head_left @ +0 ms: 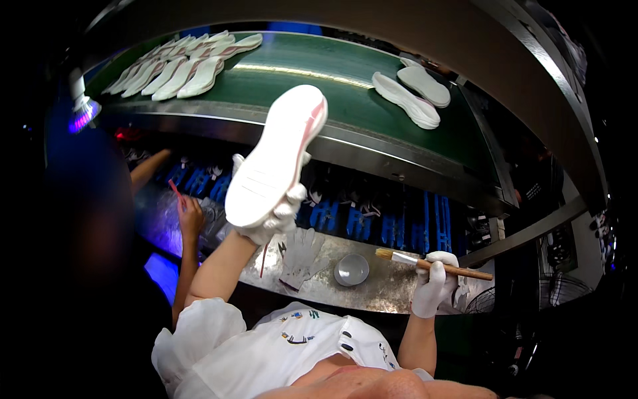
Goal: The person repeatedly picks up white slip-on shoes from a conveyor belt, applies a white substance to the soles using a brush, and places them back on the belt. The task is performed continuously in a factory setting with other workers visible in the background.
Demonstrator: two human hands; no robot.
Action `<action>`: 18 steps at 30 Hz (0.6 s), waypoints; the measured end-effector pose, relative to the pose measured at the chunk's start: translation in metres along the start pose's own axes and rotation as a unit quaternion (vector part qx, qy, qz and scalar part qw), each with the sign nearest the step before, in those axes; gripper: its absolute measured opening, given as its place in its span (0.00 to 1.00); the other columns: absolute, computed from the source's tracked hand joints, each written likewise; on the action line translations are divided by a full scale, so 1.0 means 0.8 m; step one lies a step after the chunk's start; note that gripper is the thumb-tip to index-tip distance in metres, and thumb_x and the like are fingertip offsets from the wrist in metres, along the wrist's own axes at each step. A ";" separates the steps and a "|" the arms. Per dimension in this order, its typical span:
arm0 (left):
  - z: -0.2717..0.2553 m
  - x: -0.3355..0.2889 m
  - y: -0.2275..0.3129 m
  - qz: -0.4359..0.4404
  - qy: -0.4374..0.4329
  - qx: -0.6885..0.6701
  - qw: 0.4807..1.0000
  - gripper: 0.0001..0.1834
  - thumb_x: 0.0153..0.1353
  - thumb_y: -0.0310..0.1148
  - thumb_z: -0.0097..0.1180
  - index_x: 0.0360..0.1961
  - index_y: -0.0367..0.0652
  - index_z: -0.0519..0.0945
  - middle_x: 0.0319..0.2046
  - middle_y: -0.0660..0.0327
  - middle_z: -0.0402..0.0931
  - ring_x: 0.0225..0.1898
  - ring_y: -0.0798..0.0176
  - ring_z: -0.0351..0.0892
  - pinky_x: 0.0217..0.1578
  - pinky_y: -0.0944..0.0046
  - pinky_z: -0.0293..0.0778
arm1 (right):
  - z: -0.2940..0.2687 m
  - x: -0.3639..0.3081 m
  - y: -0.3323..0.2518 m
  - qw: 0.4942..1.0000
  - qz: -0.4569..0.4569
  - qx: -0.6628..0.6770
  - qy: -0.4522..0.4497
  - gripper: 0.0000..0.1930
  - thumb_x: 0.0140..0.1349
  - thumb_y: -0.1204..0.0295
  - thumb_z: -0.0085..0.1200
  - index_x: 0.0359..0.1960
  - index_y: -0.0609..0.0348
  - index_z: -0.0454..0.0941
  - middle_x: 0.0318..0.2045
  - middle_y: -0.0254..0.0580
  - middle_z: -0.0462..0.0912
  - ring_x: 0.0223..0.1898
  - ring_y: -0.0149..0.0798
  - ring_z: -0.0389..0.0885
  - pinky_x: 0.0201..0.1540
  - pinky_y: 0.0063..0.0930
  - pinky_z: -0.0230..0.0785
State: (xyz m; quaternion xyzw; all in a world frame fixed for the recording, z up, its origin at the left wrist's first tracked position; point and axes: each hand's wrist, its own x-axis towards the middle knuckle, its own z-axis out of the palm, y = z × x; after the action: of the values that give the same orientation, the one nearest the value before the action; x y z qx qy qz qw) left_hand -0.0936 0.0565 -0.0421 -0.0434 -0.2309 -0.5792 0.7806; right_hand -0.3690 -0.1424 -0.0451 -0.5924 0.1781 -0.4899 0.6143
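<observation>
My left hand (282,211), in a white glove, grips a white shoe sole (278,149) with a pink stripe along its right side. The sole is raised in front of the conveyor's near edge, and its broad face shows. My right hand (435,287), gloved too, is closed round the wooden handle of a flat paintbrush (435,265); the bristles point left. Left of the brush, a small round bowl (351,270) stands on the metal worktop (389,287). A spare pale glove (300,256) lies between the bowl and my left forearm.
On the green conveyor belt (302,63) lie several soles (189,70) at the far left and more soles (407,100) at the right. Below it runs a shelf with blue racks (359,219). At left, a co-worker's hand (191,214) holds a thin red tool. A metal frame arches overhead.
</observation>
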 end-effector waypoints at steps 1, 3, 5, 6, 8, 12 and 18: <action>0.008 0.012 0.023 0.020 0.029 0.043 0.998 0.59 0.53 0.79 0.45 0.73 0.44 0.51 0.41 0.45 0.69 0.30 0.57 0.74 0.21 0.64 0.74 | -0.002 -0.004 0.002 1.000 0.009 -0.003 0.007 0.07 0.63 0.72 0.50 0.38 0.63 0.75 0.30 0.39 0.77 0.27 0.27 0.76 0.31 0.19 0.71; 0.016 0.041 0.060 0.047 -0.011 0.051 0.998 0.54 0.59 0.72 0.47 0.73 0.41 0.50 0.43 0.48 0.65 0.33 0.59 0.70 0.25 0.68 0.71 | -0.010 -0.009 0.005 1.000 0.017 -0.023 0.003 0.06 0.63 0.73 0.50 0.38 0.63 0.75 0.31 0.39 0.78 0.27 0.27 0.77 0.32 0.19 0.72; 0.018 0.056 0.080 0.083 -0.019 0.063 0.994 0.52 0.61 0.70 0.47 0.73 0.42 0.50 0.44 0.49 0.63 0.35 0.60 0.69 0.26 0.69 0.70 | -0.012 -0.014 0.010 0.999 0.025 -0.039 0.016 0.06 0.63 0.74 0.50 0.38 0.63 0.75 0.31 0.39 0.78 0.27 0.27 0.77 0.32 0.19 0.72; 0.015 0.058 0.084 0.089 -0.020 0.075 0.993 0.52 0.61 0.69 0.48 0.73 0.42 0.50 0.44 0.49 0.63 0.35 0.60 0.69 0.27 0.69 0.70 | -0.014 -0.015 0.012 0.999 0.026 -0.041 0.018 0.06 0.63 0.74 0.50 0.38 0.64 0.75 0.31 0.39 0.78 0.28 0.27 0.78 0.32 0.19 0.72; 0.007 0.057 0.094 0.091 -0.034 0.103 0.990 0.52 0.60 0.69 0.49 0.72 0.41 0.52 0.46 0.50 0.63 0.34 0.61 0.68 0.28 0.67 0.71 | -0.016 -0.017 0.015 0.998 0.029 -0.049 0.028 0.06 0.63 0.74 0.50 0.38 0.64 0.76 0.32 0.39 0.78 0.28 0.28 0.78 0.32 0.20 0.73; -0.012 0.067 0.154 0.127 -0.032 0.114 0.985 0.50 0.60 0.68 0.50 0.70 0.40 0.55 0.54 0.42 0.65 0.44 0.54 0.76 0.34 0.59 0.77 | -0.015 -0.015 0.018 0.997 0.028 -0.057 0.040 0.07 0.63 0.73 0.50 0.38 0.64 0.76 0.33 0.39 0.78 0.28 0.29 0.79 0.32 0.21 0.74; -0.046 0.173 0.240 0.481 0.238 -0.111 0.836 0.33 0.71 0.46 0.42 0.70 0.37 0.57 0.68 0.45 0.57 0.68 0.44 0.61 0.63 0.44 0.70 | -0.014 -0.023 0.030 0.998 0.042 -0.041 0.033 0.06 0.64 0.73 0.51 0.38 0.64 0.76 0.35 0.39 0.78 0.28 0.29 0.78 0.33 0.21 0.73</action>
State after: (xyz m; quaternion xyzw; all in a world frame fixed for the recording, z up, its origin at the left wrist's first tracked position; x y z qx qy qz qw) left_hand 0.1260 -0.0161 0.0206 -0.0967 0.0782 -0.1445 0.9817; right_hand -0.3765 -0.1380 -0.0763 -0.5925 0.2431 -0.4756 0.6030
